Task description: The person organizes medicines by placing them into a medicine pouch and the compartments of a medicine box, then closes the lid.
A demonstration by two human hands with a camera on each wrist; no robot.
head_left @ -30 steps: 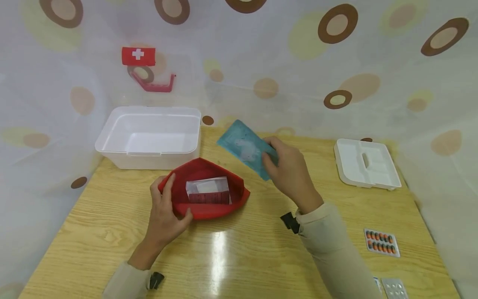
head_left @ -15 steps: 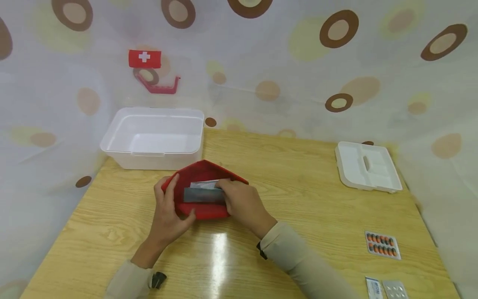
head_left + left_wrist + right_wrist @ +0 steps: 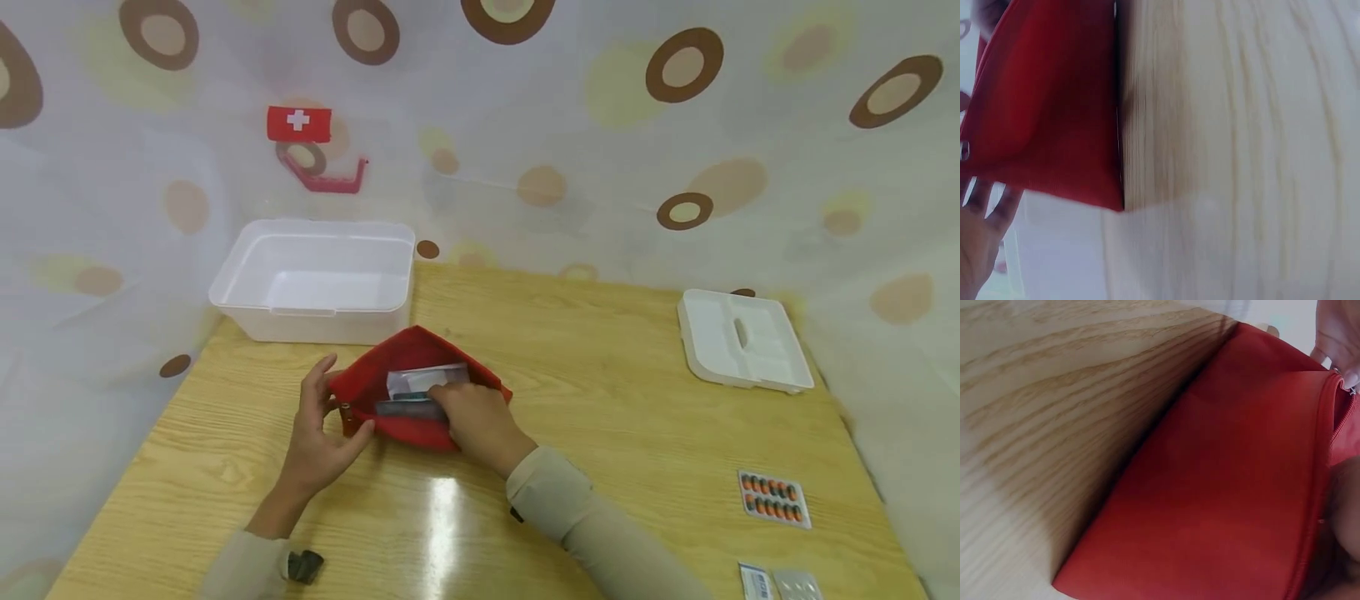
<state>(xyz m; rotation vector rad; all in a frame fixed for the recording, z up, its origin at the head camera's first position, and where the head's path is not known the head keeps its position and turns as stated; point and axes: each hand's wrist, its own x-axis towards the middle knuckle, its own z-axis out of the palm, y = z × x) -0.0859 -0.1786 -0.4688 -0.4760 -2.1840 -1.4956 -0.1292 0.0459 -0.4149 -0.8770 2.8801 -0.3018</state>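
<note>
A red zippered pouch (image 3: pixel 420 432) stands on the table with its mouth spread upward. At its left end, my left hand (image 3: pixel 318 442) grips the pouch by the zipper, thumb at the front rim and fingers farther back. My right hand (image 3: pixel 483 423) reaches into the mouth from the right, its fingertips hidden inside. It holds the teal packet (image 3: pixel 411 397), which sits low in the pouch with only a narrow upper part showing. Behind that packet is a clear-and-white packet (image 3: pixel 427 379). In the right wrist view the pouch's red side (image 3: pixel 1210 487) fills the middle.
An open white bin (image 3: pixel 315 312) stands behind the pouch at the left. At the back right lies a white divided tray (image 3: pixel 738 342). Nearer on the right are an orange-and-black capsule blister (image 3: pixel 774 498), a small white-and-blue packet (image 3: pixel 756 582) and a silver blister (image 3: pixel 797 585).
My right hand has carried the teal packet leftward and down into the pouch. My left hand has shifted slightly at the pouch's left end, where the zipper end now shows.
</note>
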